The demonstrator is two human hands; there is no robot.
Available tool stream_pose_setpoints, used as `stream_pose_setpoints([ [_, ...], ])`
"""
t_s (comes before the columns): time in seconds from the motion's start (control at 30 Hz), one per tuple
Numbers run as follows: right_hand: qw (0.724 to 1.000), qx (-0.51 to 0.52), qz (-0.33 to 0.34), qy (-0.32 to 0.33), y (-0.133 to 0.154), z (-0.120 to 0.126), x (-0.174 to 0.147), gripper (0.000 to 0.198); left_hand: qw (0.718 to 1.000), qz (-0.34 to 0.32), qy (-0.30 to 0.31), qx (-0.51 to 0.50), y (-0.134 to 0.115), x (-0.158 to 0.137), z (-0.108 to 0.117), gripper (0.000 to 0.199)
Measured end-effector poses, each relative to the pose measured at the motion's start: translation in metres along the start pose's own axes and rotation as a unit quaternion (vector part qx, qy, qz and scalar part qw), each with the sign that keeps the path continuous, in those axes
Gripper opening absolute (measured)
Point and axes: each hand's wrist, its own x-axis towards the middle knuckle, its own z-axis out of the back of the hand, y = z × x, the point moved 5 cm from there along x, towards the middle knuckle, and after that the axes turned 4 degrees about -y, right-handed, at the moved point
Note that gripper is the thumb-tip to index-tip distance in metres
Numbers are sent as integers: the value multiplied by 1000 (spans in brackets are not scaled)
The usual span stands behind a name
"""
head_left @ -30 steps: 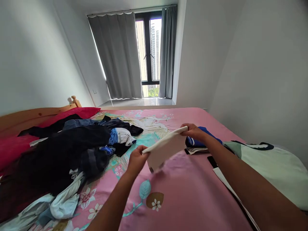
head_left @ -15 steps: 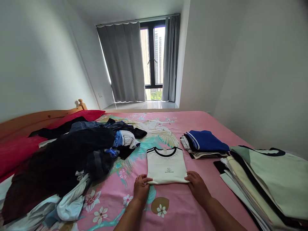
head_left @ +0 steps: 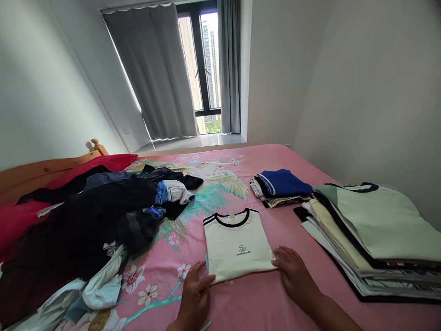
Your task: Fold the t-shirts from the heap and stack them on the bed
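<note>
A folded white T-shirt (head_left: pixel 237 246) with a black neckband and a small dark print lies flat on the bed, collar toward the window. My left hand (head_left: pixel 196 294) is at its near left corner, thumb and forefinger apart, the thumb tip touching the hem. At the near right corner, my right hand (head_left: pixel 294 276) has its fingers closed on the edge of the cloth; the thumb is partly hidden.
To the right stands a tall stack of folded shirts (head_left: pixel 382 230), pale green on top. Behind it is a smaller folded pile (head_left: pixel 285 183) with blue on top. Loose dark clothes (head_left: pixel 113 207) are heaped at the left on the pink bedsheet (head_left: pixel 248 303).
The T-shirt has come nearer and is slightly turned, its near edge lower in view. My left hand's fingers have spread from their pinch. The camera view has tilted down and shifted right.
</note>
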Motion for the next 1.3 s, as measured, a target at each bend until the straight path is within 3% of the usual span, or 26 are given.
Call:
stream_pose_setpoints([
  [0.07, 1000, 7, -20, 2, 17, 1, 14, 30, 1000, -17, 11, -2, -15, 12, 0, 41],
  [0.17, 999, 27, -23, 12, 55, -14, 44, 35, 995, -69, 61, -22, -51, 41, -18, 48],
  [0.27, 997, 14, -42, 62, 77, -42, 58, 41, 992, -34, 116, 27, -70, 56, -46, 51],
  [0.33, 991, -13, -53, 120, 71, -58, 50, 43, 986, 25, 143, 85, -64, 50, -57, 49],
  [0.4, 981, -56, -100, 156, 45, -63, 32, 47, 976, 73, 160, 131, -50, 36, -56, 56],
  [0.53, 957, -136, -229, 118, -1, -44, 8, 52, 961, 137, 168, 173, -32, 21, -41, 61],
  [0.63, 975, -135, -159, 77, 24, -37, 16, 51, 969, 90, 156, 171, -53, 32, -40, 53],
  [0.7, 988, -106, -56, 99, 55, -43, 21, 51, 976, 19, 161, 148, -74, 37, -48, 53],
  [0.77, 986, -80, 5, 148, 75, -52, 15, 53, 976, -20, 180, 123, -84, 30, -55, 53],
  [0.87, 975, -94, -58, 194, 64, -53, -6, 60, 970, 1, 208, 128, -71, 7, -57, 59],
  [0.97, 966, -127, -128, 185, 46, -43, -21, 59, 969, 33, 179, 166, -54, -7, -46, 61],
  [1.03, 973, -141, -101, 154, 50, -38, -18, 57, 973, 11, 146, 179, -56, -3, -40, 59],
  [1.13, 980, -155, -35, 117, 62, -38, -4, 76, 977, -31, 126, 169, -66, 15, -38, 64],
  [1.3, 979, -153, -32, 132, 50, -46, 8, 73, 978, 2, 139, 153, -53, 28, -40, 61],
])
